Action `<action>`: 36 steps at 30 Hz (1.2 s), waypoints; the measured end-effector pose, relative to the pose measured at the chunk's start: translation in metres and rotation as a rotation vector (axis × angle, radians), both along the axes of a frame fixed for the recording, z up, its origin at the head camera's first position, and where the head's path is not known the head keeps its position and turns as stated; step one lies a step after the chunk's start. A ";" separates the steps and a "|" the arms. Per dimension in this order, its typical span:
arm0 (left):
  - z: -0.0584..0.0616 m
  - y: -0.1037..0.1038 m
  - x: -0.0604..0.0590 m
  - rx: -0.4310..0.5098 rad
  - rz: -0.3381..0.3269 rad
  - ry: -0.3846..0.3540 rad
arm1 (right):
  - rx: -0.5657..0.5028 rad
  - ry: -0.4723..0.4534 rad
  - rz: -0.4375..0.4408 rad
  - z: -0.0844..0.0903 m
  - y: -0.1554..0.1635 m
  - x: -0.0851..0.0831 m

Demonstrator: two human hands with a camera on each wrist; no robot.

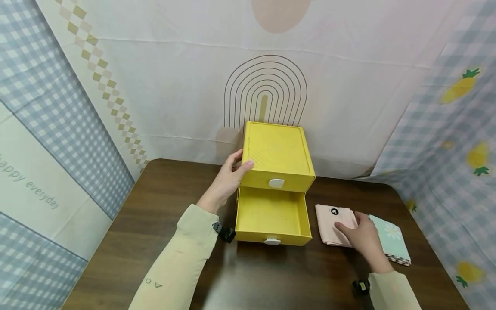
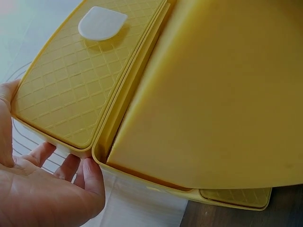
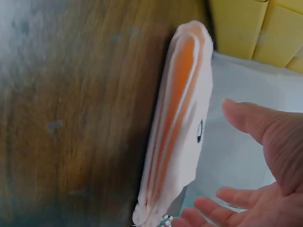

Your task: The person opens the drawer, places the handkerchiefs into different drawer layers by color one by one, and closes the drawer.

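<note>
A yellow two-drawer box [image 1: 277,150] stands at the middle of the brown table [image 1: 155,202]. Its top drawer is closed and has a white handle [image 1: 276,183] [image 2: 102,21]. The lower drawer [image 1: 271,213] [image 2: 213,94] is pulled out and looks empty. My left hand [image 1: 242,160] [image 2: 52,161] rests against the box's upper left corner, thumb on the front edge, fingers along the side. My right hand [image 1: 348,228] [image 3: 227,156] lies flat with its fingertips on a folded pink cloth [image 1: 333,221] [image 3: 180,132] to the right of the box.
A folded mint cloth with a daisy print [image 1: 391,237] lies beside the pink one, partly under my right hand. Patterned fabric walls close in the table at the back and on both sides. Bare tabletop [image 3: 71,118] shows left of the box and along the front edge.
</note>
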State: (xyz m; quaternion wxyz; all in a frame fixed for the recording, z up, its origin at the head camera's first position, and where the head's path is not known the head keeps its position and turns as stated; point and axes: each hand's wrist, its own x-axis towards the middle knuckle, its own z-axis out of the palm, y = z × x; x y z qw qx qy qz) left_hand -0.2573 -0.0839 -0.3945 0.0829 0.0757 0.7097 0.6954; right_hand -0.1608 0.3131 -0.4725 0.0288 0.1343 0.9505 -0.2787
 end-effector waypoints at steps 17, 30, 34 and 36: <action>0.001 -0.001 0.000 0.011 0.009 0.000 | 0.120 -0.233 -0.045 -0.009 0.010 -0.030; -0.002 0.004 -0.002 0.016 0.004 -0.003 | 0.067 -0.302 -0.062 -0.007 0.014 -0.033; -0.002 0.002 -0.002 0.009 0.014 -0.004 | 0.045 -0.295 -0.051 -0.007 0.011 -0.032; -0.003 0.002 -0.002 0.009 0.014 0.001 | 0.047 -0.279 -0.038 -0.006 0.008 -0.031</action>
